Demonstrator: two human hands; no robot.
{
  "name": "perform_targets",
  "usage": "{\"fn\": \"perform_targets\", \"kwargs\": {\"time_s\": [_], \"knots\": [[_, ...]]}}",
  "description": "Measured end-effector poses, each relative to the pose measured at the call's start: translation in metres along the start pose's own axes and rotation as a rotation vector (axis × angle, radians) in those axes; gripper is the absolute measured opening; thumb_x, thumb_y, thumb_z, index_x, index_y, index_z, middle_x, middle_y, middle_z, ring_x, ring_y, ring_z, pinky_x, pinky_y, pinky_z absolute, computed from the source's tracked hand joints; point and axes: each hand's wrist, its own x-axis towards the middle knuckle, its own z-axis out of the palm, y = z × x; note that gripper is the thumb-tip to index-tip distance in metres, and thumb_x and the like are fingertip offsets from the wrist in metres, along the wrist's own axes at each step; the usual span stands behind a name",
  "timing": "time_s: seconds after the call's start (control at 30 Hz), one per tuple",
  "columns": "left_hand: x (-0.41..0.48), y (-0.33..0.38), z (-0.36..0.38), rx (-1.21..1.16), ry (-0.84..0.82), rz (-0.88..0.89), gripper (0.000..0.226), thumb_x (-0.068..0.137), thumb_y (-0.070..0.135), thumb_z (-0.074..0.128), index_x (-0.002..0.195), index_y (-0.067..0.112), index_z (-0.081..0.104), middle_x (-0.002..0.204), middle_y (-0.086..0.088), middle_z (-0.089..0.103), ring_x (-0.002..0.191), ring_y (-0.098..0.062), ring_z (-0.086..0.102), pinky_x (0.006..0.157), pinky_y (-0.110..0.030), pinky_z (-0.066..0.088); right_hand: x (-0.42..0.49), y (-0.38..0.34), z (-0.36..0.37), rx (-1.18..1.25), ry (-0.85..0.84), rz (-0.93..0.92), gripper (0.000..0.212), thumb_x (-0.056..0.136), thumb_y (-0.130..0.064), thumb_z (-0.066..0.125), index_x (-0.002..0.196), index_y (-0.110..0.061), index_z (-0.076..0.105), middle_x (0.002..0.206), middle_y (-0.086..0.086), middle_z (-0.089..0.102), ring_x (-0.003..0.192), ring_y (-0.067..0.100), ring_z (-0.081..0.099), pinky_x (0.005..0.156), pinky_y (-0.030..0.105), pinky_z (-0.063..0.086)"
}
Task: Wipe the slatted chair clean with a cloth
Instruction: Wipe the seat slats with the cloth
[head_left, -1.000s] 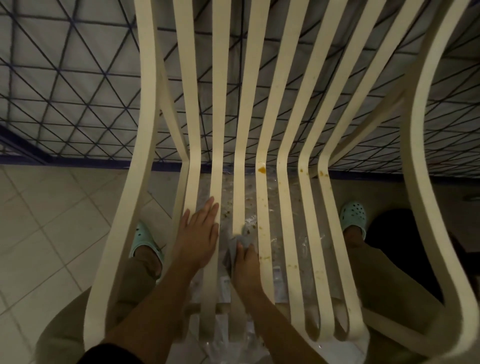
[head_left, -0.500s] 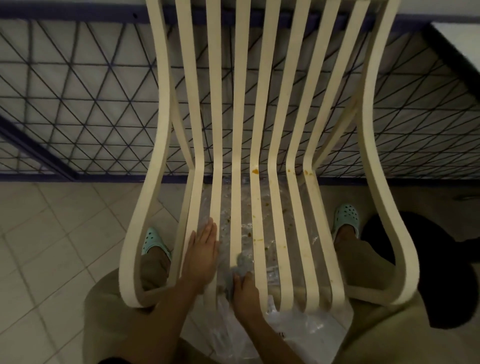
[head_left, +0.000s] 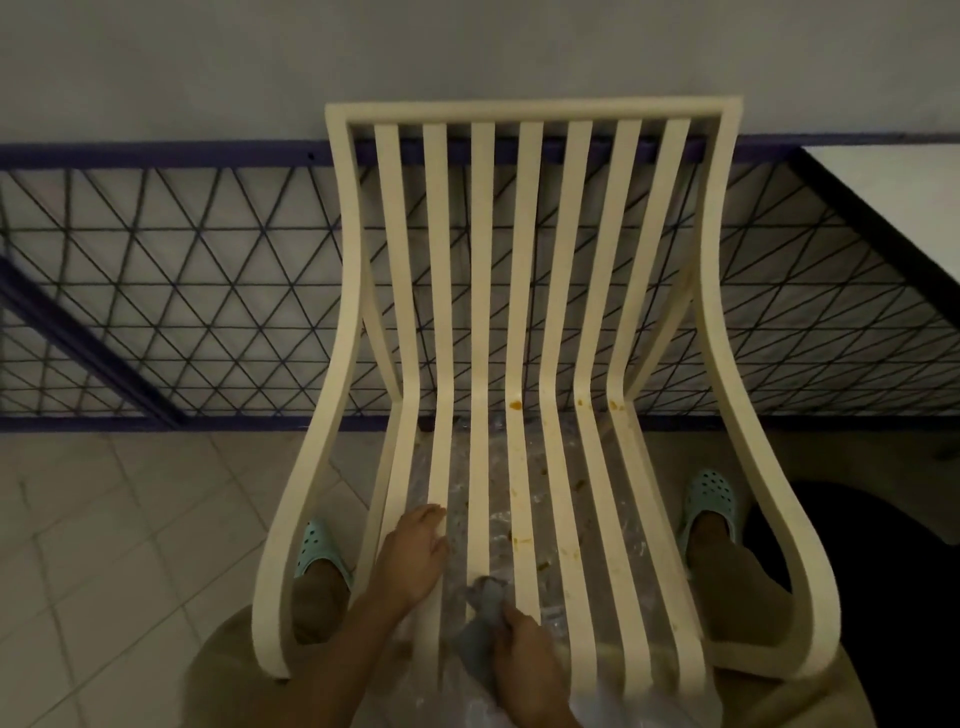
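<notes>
A cream slatted chair (head_left: 530, 270) faces me, with its back against a railing. Orange-brown stains (head_left: 515, 404) dot the middle and right seat slats. My left hand (head_left: 415, 556) lies on the second slat from the left, its fingertips curling over the slat's edge. My right hand (head_left: 524, 660) grips a grey-blue cloth (head_left: 480, 629) at the front end of a middle slat. The cloth is bunched, partly hidden by my fingers.
A clear plastic sheet (head_left: 483, 525) lies on the floor under the seat. A dark triangle-mesh railing (head_left: 182, 312) runs behind the chair. My feet in mint clogs (head_left: 711, 499) stand either side of the seat. A white table edge (head_left: 883, 208) is at right.
The camera pulled back and tilted up, so the whole chair back now shows. My right hand drew the cloth toward the seat's front edge. My left hand stayed on its slat.
</notes>
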Motion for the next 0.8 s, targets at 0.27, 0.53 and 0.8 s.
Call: {"fn": "perform_targets", "kwargs": {"time_s": [0.27, 0.53, 0.8], "knots": [[0.090, 0.063, -0.072, -0.744, 0.244, -0.141, 0.024, 0.095, 0.008, 0.051, 0.098, 0.028, 0.065, 0.093, 0.005, 0.072, 0.092, -0.016, 0.066, 0.094, -0.036, 0.050, 0.084, -0.081, -0.091, 0.240, 0.174, -0.179, 0.016, 0.097, -0.020, 0.052, 0.107, -0.017, 0.065, 0.092, -0.006, 0.066, 0.082, 0.007, 0.061, 0.078, 0.019, 0.052], [0.206, 0.146, -0.220, -0.716, 0.584, 0.214, 0.025, 0.094, 0.005, 0.049, 0.110, 0.018, 0.064, 0.102, 0.006, 0.068, 0.098, -0.002, 0.061, 0.092, -0.022, 0.049, 0.205, -0.264, -0.240, 0.536, 0.504, -0.634, 0.022, 0.098, -0.023, 0.053, 0.118, -0.018, 0.060, 0.103, -0.007, 0.067, 0.094, -0.001, 0.064, 0.078, 0.015, 0.053], [0.272, 0.193, -0.285, -0.270, 0.654, 0.498, 0.030, 0.090, 0.004, 0.052, 0.117, 0.014, 0.063, 0.115, 0.003, 0.062, 0.101, -0.005, 0.054, 0.083, -0.009, 0.038, 0.271, -0.319, -0.246, 0.429, 0.648, -0.689, 0.025, 0.100, -0.017, 0.047, 0.122, -0.010, 0.055, 0.106, 0.000, 0.062, 0.097, 0.012, 0.061, 0.076, 0.015, 0.047]]}}
